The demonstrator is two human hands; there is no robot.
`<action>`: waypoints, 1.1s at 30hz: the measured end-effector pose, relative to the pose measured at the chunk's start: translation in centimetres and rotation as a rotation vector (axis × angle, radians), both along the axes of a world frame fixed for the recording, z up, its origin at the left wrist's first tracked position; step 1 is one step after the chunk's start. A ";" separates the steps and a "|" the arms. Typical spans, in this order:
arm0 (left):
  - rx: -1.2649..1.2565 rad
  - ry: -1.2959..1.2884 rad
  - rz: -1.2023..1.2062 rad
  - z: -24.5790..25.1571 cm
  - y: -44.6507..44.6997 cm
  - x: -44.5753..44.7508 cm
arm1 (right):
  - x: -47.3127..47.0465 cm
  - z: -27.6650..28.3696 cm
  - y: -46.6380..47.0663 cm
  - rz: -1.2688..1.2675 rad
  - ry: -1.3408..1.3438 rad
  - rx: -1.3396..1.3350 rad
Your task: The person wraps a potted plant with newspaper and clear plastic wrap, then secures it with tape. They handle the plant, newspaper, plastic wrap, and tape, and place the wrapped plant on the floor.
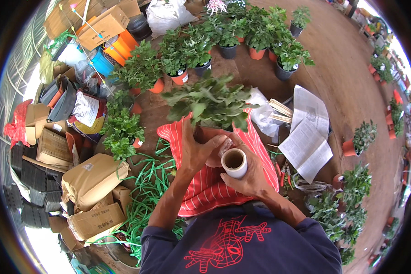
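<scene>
A leafy potted plant (209,106), blurred in its foliage, stands upright before my lap, its reddish-brown pot (210,134) partly covered by my fingers. My left hand (198,149) grips the pot's left side, thumb across the near face. In my right hand (250,173) is a white roll with a hollow core (234,162), its open end facing up. Some clear, shiny film (225,147) shows between the roll and the pot. The right fingers reach up along the pot's right side. A red apron with white stripes (205,191) spreads under both hands.
Potted plants (198,46) stand in an arc ahead. To the right are newspaper sheets (306,133), thin wooden sticks (281,111) and red-handled pruners (282,174). Tangled green strapping (147,191) and cardboard boxes (97,221) lie to the left. More plants (342,205) sit at lower right.
</scene>
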State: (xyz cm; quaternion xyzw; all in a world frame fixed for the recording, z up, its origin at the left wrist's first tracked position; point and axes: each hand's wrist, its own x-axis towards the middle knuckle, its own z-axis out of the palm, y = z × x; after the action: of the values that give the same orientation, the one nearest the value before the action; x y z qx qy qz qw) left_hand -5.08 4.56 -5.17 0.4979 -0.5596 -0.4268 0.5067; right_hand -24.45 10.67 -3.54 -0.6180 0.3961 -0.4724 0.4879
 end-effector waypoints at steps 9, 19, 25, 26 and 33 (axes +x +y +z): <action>-0.065 -0.026 0.152 -1.1 -0.8 -0.3 | -0.2 -0.4 -3.7 0.098 0.223 -0.240; -0.393 -0.478 0.324 -4.3 -1.6 -2.6 | -2.6 -1.0 -2.4 0.040 -0.138 0.250; -0.243 -0.385 0.375 -4.2 -1.8 -2.6 | -6.4 0.8 -1.1 -0.250 -0.330 0.364; -0.221 -0.378 0.374 -4.1 -1.9 -2.6 | -6.9 0.8 -1.5 -0.328 -0.242 0.350; -0.275 -0.373 0.378 -3.9 -1.3 -2.8 | -10.1 1.0 -4.7 -0.454 -0.048 0.285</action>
State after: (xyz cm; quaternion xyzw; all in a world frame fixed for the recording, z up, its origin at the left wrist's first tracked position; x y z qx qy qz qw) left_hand -7.88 3.25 -9.02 0.5897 -0.5932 -0.1463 0.5281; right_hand -34.57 6.00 -2.52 -0.4271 0.5754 -0.5238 0.4606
